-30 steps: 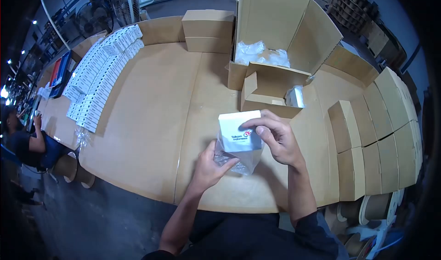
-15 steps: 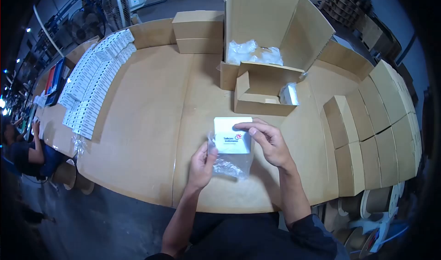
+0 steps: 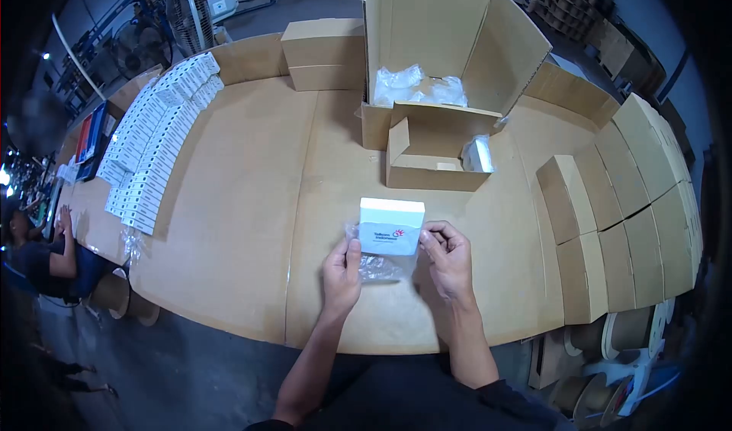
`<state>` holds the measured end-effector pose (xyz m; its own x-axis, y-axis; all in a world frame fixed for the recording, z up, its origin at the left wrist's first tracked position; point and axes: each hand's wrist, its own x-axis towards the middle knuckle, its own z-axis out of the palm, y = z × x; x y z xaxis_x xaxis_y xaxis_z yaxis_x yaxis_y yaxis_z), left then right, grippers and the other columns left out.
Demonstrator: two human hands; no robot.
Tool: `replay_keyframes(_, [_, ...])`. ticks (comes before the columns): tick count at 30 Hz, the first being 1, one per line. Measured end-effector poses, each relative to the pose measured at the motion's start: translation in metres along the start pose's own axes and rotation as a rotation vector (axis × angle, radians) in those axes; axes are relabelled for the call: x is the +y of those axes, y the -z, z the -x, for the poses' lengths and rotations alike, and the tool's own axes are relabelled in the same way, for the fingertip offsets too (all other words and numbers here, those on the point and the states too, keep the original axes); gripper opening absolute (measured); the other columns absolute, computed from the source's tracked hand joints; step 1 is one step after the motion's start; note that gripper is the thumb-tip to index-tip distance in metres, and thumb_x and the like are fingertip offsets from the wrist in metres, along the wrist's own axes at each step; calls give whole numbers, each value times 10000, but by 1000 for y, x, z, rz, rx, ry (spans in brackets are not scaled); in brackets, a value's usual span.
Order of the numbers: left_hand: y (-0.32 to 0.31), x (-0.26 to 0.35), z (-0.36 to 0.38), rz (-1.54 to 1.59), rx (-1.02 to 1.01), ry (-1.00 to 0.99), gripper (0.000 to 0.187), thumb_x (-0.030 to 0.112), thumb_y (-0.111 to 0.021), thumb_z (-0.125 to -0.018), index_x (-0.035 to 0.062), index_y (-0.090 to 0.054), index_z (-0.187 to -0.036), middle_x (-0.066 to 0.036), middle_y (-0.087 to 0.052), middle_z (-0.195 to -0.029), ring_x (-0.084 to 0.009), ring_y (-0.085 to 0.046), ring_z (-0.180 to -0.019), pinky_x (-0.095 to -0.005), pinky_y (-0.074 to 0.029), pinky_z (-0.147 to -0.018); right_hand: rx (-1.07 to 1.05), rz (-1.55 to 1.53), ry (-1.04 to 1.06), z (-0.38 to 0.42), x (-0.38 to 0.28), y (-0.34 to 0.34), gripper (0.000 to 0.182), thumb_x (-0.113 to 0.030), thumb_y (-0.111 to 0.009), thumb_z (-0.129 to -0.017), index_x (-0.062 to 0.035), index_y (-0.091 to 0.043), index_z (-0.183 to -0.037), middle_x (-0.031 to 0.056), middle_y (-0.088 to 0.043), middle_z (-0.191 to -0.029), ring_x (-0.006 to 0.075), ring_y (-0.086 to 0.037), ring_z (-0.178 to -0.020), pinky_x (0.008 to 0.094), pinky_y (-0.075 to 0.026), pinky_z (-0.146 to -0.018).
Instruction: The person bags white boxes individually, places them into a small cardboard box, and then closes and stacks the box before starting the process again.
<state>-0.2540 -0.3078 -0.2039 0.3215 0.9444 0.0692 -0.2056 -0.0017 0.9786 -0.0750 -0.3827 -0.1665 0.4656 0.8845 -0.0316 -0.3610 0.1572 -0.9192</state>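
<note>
A small white box with printed lettering and a red logo is held upright above the table in front of me. A clear plastic bag hangs around its lower part and shows crumpled below it. My left hand is closed on the left edge of the box and bag, thumb in front. At the right edge, my right hand pinches the box side with thumb and fingers. Whether bag film lies between those fingers I cannot make out.
An open carton holds a wrapped white box. Behind it stands a taller carton with plastic bags. Stacked white boxes line the left; brown cartons line the right. A person sits far left.
My right hand has moved down from the top of the white box to its right edge. The box has tilted so its top face shows more.
</note>
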Motion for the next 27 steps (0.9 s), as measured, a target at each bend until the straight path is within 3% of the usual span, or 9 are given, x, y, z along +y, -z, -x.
replay_keyframes(2, [-1, 8, 0, -52, -18, 18, 407, 254, -479, -1123, -64, -645, -1316, -89, -686, -1264, -137, -620, -1141, -302, -479, -1016, 10, 20, 56, -3, -3, -3, 129, -34, -686, -994, 24, -678, -1109, 35, -704, -988, 76, -644, -916, 219, -516, -842])
replay_keyframes(6, [-9, 27, -5, -182, 4, -174, 444, 280, -434, -1134, -65, -669, -1287, -125, -677, -1316, -185, -598, -1248, -331, -442, -1088, -31, -11, 165, -7, -9, -10, 115, -63, -649, -1021, 25, -674, -1091, 154, -716, -1157, 160, -669, -1052, 300, -529, -972])
replay_keyframes(9, [-6, 23, -6, -164, -38, -184, 456, 284, -416, -1138, -64, -639, -1331, -143, -658, -1360, -216, -563, -1323, -348, -415, -1125, -106, 0, 195, -10, -8, -7, 131, -77, -634, -1029, 17, -659, -1117, 210, -687, -1250, 202, -662, -1123, 342, -514, -1030])
replay_keyframes(12, [-7, 11, -4, 102, -27, -73, 474, 296, -408, -1140, -56, -569, -1415, -139, -595, -1446, -212, -535, -1349, -348, -423, -1120, -86, -116, 138, -11, -9, -10, 217, -90, -665, -1012, 17, -624, -1196, 213, -680, -1258, 211, -663, -1127, 349, -511, -1034])
replay_keyframes(15, [-11, 9, -7, 307, -42, -27, 572, 362, -409, -1134, -34, -388, -1546, -157, -484, -1517, -234, -517, -1362, -390, -423, -1151, -156, -243, 159, -6, -14, -22, 358, -81, -726, -969, 26, -582, -1279, 191, -684, -1243, 197, -659, -1123, 338, -519, -1014])
replay_keyframes(18, [-13, 13, -5, 404, -92, 38, 516, 283, -447, -1130, -8, -392, -1553, -115, -541, -1453, -202, -508, -1352, -337, -454, -1098, -183, 71, 34, -1, -9, -12, 469, -55, -779, -919, 32, -561, -1325, 143, -689, -1218, 172, -651, -1120, 316, -526, -987])
replay_keyframes(21, [-23, 22, -1, 97, -162, -134, 485, 236, -514, -1106, 13, -419, -1526, -121, -571, -1387, -195, -562, -1295, -345, -516, -1057, -181, 110, 45, -2, -2, -7, 444, 1, -771, -907, 22, -584, -1308, 102, -690, -1197, 141, -647, -1090, 294, -530, -956])
replay_keyframes(24, [-22, 30, 0, 179, -212, 202, 423, 195, -555, -1086, 13, -479, -1460, -128, -604, -1328, -187, -625, -1212, -353, -583, -988, -220, 156, 60, -5, -1, 1, 397, 0, -769, -908, 22, -624, -1277, 83, -700, -1164, 134, -653, -1067, 290, -535, -934])
replay_keyframes(27, [-20, 25, 1, 228, -187, 191, 352, 224, -569, -1079, -11, -551, -1341, -126, -635, -1263, -217, -689, -1109, -377, -647, -886, -256, 224, 41, -3, -12, 3, 294, -24, -760, -925, 34, -683, -1202, 85, -721, -1114, 137, -655, -1039, 297, -534, -929])
